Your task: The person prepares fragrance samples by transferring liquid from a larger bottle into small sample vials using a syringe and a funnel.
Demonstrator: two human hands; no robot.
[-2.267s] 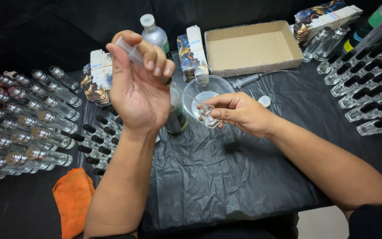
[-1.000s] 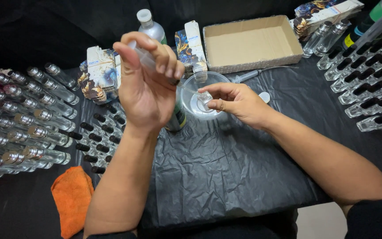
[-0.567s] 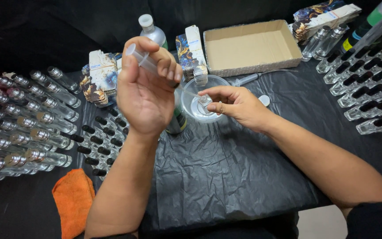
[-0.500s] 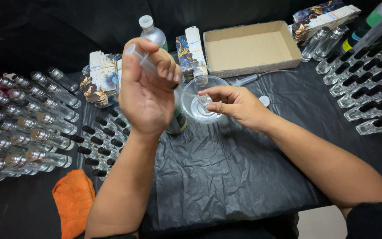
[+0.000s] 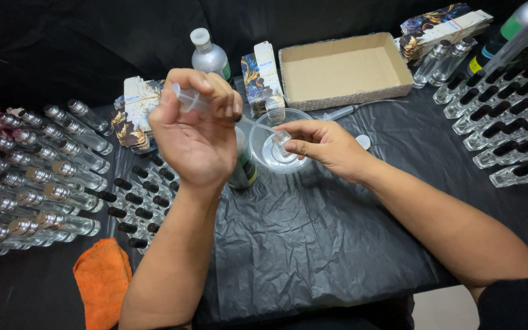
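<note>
Two hands at work over a clear bowl

One clear syringe (image 5: 186, 98) sits gripped in the left hand (image 5: 195, 135), fingers curled tight around its barrel, its thin tip slanting down to the right. The right hand (image 5: 325, 145) pinches a small clear vial (image 5: 281, 137) between thumb and fingertips, right at that tip and just above the clear bowl (image 5: 269, 153). Beneath lies a black plastic sheet (image 5: 313, 238). Behind the bowl stand an open cardboard tray (image 5: 343, 72) and a capped plastic bottle (image 5: 208, 56). Rows of glass vials (image 5: 44, 177) lie on the left, and an orange cloth (image 5: 102, 280) lies near the left forearm.
</note>
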